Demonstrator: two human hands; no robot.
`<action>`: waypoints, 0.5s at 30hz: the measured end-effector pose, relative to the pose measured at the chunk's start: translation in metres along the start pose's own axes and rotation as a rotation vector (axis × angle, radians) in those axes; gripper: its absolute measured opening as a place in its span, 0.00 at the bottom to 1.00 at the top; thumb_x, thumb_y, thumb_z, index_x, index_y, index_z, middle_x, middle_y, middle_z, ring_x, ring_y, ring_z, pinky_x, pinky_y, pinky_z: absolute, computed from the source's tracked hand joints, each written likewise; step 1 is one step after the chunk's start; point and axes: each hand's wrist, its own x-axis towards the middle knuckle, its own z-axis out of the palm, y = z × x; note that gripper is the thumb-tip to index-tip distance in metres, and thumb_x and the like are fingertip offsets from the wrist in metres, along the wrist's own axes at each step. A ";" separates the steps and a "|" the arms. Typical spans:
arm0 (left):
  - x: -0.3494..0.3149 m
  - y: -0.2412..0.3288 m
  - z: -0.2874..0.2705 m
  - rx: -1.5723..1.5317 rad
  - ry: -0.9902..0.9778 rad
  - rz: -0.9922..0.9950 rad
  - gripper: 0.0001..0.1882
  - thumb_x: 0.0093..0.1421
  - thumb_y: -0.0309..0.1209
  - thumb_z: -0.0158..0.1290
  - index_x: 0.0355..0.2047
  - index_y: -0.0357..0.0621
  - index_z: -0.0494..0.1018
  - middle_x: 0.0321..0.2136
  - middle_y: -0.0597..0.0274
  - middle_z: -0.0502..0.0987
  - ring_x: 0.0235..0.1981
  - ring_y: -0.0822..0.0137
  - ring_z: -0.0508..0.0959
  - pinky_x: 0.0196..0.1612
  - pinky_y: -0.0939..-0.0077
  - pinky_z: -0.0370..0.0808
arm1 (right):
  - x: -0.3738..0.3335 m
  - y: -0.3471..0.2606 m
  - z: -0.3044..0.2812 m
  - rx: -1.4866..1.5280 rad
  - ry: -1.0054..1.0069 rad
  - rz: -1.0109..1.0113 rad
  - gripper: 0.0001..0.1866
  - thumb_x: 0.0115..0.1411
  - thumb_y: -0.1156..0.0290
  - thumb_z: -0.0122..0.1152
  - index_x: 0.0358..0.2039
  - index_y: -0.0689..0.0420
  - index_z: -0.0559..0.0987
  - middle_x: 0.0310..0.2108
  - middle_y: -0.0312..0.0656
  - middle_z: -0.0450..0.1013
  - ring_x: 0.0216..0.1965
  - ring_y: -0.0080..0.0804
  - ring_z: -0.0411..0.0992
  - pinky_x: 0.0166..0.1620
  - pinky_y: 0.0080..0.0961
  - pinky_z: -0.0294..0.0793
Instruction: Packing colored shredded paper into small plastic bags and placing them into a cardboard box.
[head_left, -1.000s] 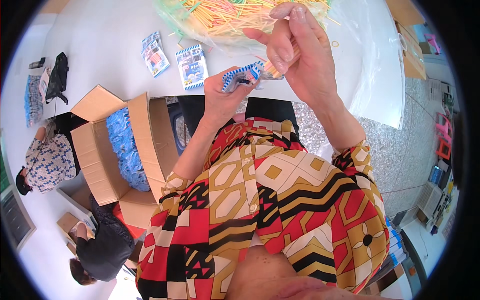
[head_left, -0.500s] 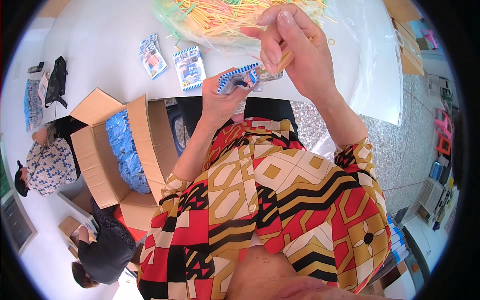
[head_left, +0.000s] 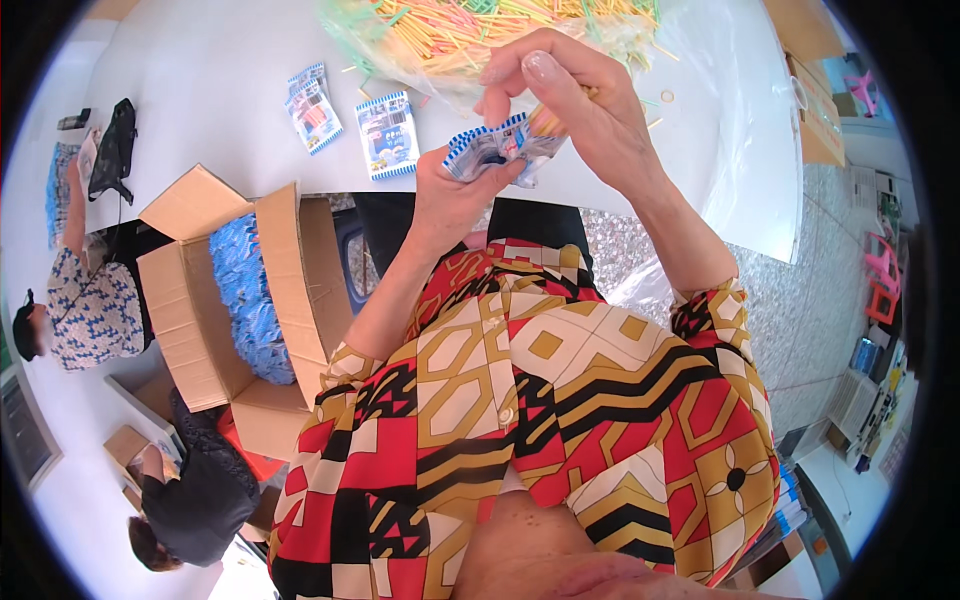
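Note:
My left hand (head_left: 452,205) is closed on a small blue-and-white plastic packet (head_left: 490,150) with a striped edge, its mouth turned toward my other hand. Close against that mouth, my right hand (head_left: 600,110) curls round a bundle of thin pale-yellow sticks (head_left: 548,120); their ends reach the packet, though how far inside they sit is hidden. Two or so blue-and-white packets (head_left: 312,115) lie overlapped on the table to the left. A single fuller packet (head_left: 388,135) rests just left of my left hand.
A clear plastic bag (head_left: 400,65) spreads across the far table (head_left: 240,110), heaped with yellow, pink and green sticks (head_left: 480,30). At my left stands an open carton (head_left: 190,320) holding many blue packets (head_left: 250,310). Two people (head_left: 95,310) work farther left. A small ring (head_left: 667,96) lies right of the bag.
The stick bundle in my right hand has moved down and left to the packet's mouth. My left hand has shifted slightly. A person at the far left has stretched an arm out.

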 end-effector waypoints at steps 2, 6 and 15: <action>0.004 0.002 0.001 0.026 0.025 -0.053 0.10 0.54 0.22 0.58 0.37 0.35 0.76 0.29 0.65 0.78 0.30 0.79 0.74 0.34 0.84 0.72 | 0.005 0.003 -0.002 -0.042 -0.007 0.074 0.19 0.67 0.61 0.38 0.36 0.60 0.75 0.26 0.39 0.74 0.33 0.22 0.71 0.46 0.27 0.69; 0.016 0.002 -0.003 0.005 0.033 0.008 0.10 0.54 0.23 0.57 0.38 0.36 0.75 0.31 0.65 0.78 0.31 0.79 0.74 0.36 0.83 0.72 | 0.021 0.009 -0.005 -0.079 -0.114 0.028 0.26 0.67 0.53 0.34 0.36 0.60 0.77 0.34 0.38 0.74 0.38 0.24 0.70 0.40 0.26 0.69; 0.039 0.005 -0.014 -0.167 0.139 0.115 0.13 0.54 0.24 0.58 0.40 0.35 0.74 0.35 0.65 0.78 0.34 0.78 0.75 0.39 0.82 0.73 | 0.050 0.010 0.001 -0.109 0.024 0.012 0.28 0.66 0.49 0.31 0.48 0.56 0.73 0.49 0.43 0.69 0.51 0.27 0.65 0.55 0.25 0.60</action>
